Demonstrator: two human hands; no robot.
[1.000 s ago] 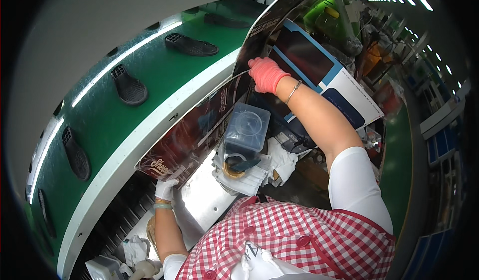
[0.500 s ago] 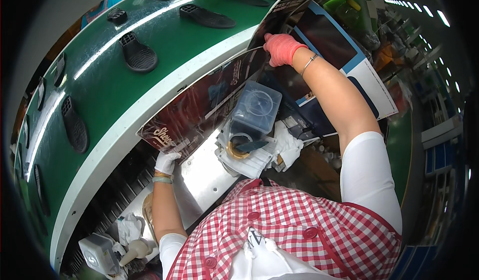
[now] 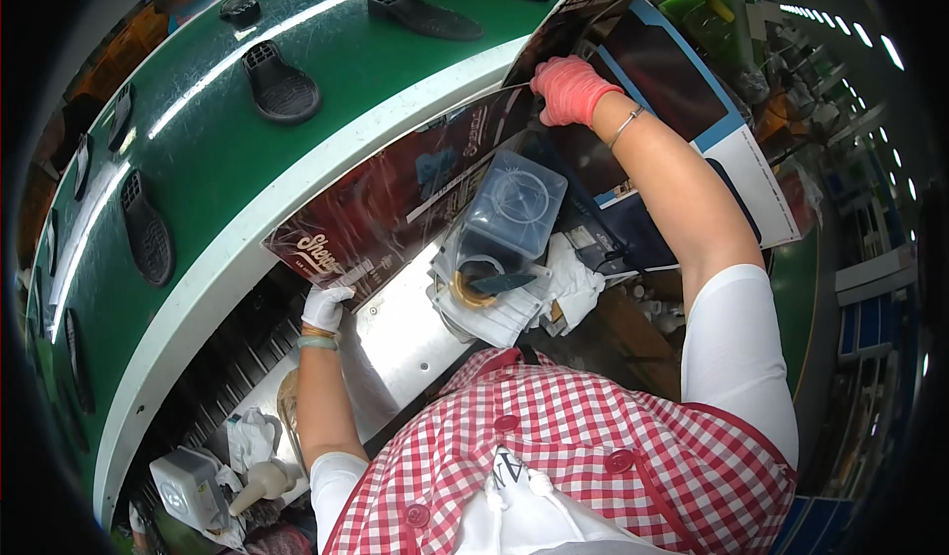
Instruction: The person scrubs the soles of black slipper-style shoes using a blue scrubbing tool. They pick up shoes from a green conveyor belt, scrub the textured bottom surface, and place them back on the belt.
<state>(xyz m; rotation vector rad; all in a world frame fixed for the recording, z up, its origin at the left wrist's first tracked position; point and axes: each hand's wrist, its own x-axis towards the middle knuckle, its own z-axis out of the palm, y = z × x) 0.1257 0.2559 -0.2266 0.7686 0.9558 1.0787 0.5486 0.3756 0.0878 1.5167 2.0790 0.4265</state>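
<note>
A: Well, why are the hands so far apart?

B: The left hand (image 3: 324, 307) pinches one corner of the dark glossy sheet (image 3: 415, 194), and the right hand (image 3: 571, 88) grips the far edge, keeping it stretched above the metal worktable (image 3: 395, 333).

A: And around it?

B: A green conveyor belt (image 3: 213, 150) with black shoe soles (image 3: 280, 85), in a factory hall.

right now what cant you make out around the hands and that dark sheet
- Left hand, head view: fingertips hidden under the dark printed sheet, so the grip is unclear.
- Right hand, head view: fingers curl behind the sheet's upper edge.
- Clear plastic container: contents blurred through its walls.
- Black shoe soles on the green conveyor: tread too small, bent by the fisheye rim.
</note>
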